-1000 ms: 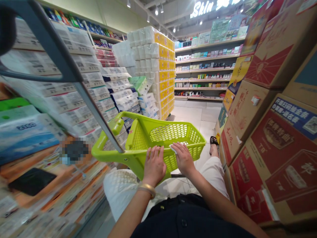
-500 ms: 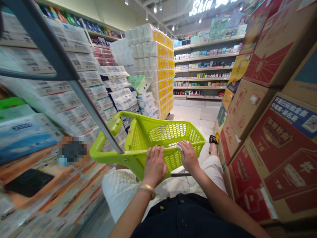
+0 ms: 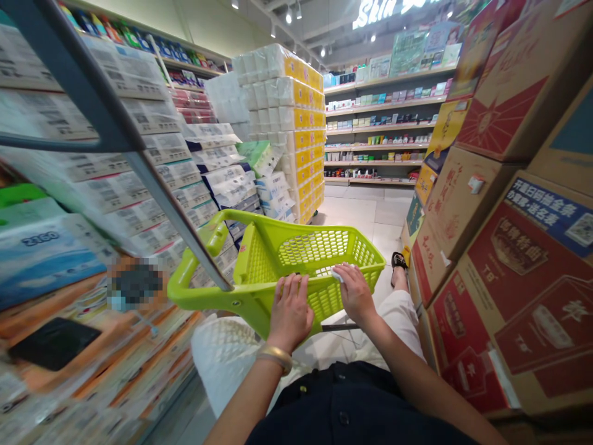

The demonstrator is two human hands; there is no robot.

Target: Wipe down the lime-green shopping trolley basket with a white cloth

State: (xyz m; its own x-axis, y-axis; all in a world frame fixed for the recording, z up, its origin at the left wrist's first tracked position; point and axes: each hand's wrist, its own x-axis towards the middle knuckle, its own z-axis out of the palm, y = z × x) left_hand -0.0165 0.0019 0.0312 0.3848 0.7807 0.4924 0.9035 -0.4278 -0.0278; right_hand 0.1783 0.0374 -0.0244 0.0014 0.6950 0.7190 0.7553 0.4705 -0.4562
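Observation:
A lime-green plastic shopping basket (image 3: 319,253) with perforated walls stands before me, angled to the right. My left hand (image 3: 291,312) is hooked over its near rim, fingers wrapped over the edge and a gold bangle on the wrist. Farther right on the same rim, my right hand (image 3: 354,290) presses a crumpled white wipe (image 3: 337,274) against the plastic. Whether it is tissue or cloth I cannot make out. A metal pull rod (image 3: 173,213) rises from the basket's left end to a dark grey handle (image 3: 88,80). The inner floor is partly hidden by the near wall.
Stacked cartons (image 3: 523,259) rise close on my right. To the left are piles of packaged tissue paper (image 3: 152,161) and a black phone (image 3: 55,343) lying on packs. A tall stack of paper rolls (image 3: 282,123) stands ahead, with shelves (image 3: 384,130) behind tiled floor (image 3: 356,207).
Hardly anything differs. My right hand, with the white wipe, sits a touch farther right along the rim; my left hand keeps its place.

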